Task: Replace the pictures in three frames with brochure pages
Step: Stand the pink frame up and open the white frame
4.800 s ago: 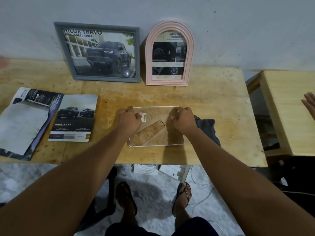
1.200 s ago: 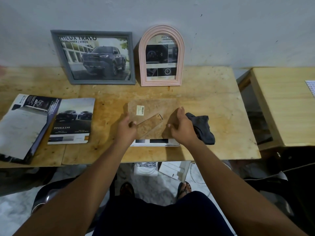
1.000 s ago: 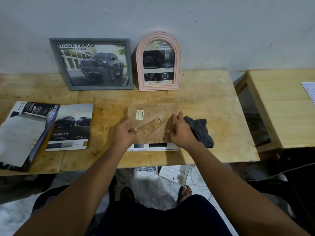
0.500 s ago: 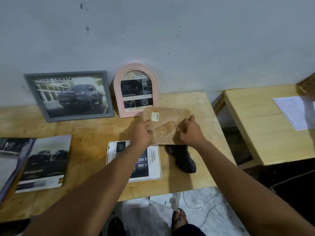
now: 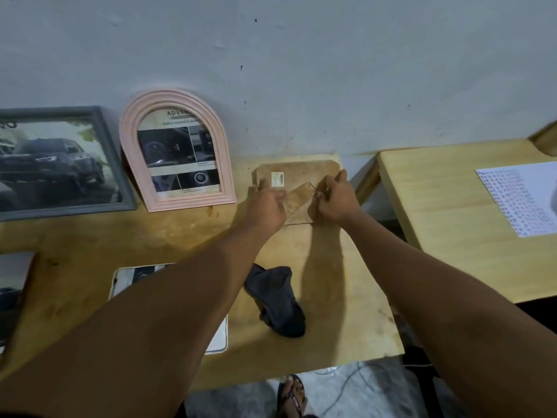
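Both hands hold a brown frame backing board (image 5: 301,176) with a small white sticker and a fold-out stand, at the table's far right by the wall. My left hand (image 5: 266,205) grips its left edge and my right hand (image 5: 334,200) its right edge. A white frame (image 5: 218,342) with a brochure page in it lies flat near the front edge, mostly hidden under my left forearm. A pink arched frame (image 5: 177,149) and a grey frame (image 5: 60,161) lean on the wall, each showing a car brochure page.
A dark cloth (image 5: 277,303) lies on the wooden table (image 5: 340,312) between my arms. A second light wooden table (image 5: 458,212) stands to the right with a printed sheet (image 5: 521,197) on it. A brochure corner (image 5: 12,282) shows at the left edge.
Both hands lifted the backing board off the white frame and carried it to the far right of the table. The frame with the brochure page stayed near the front edge. The view swung right.
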